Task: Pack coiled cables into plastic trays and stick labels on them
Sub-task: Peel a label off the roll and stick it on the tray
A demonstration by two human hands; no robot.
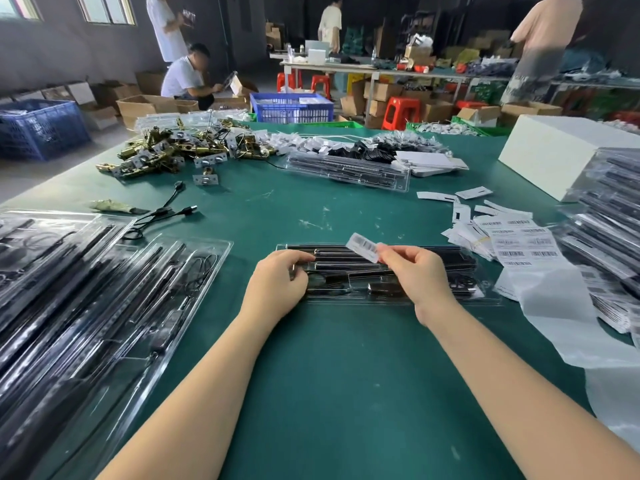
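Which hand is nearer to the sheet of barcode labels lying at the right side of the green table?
The right hand. It pinches a white barcode label over the clear plastic tray, closer to the white sheet of barcode labels. The left hand rests on the tray's left end, farther away.

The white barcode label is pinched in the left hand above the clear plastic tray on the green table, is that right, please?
Not quite: the head view shows the right hand pinching the white barcode label above the clear plastic tray on the green table.
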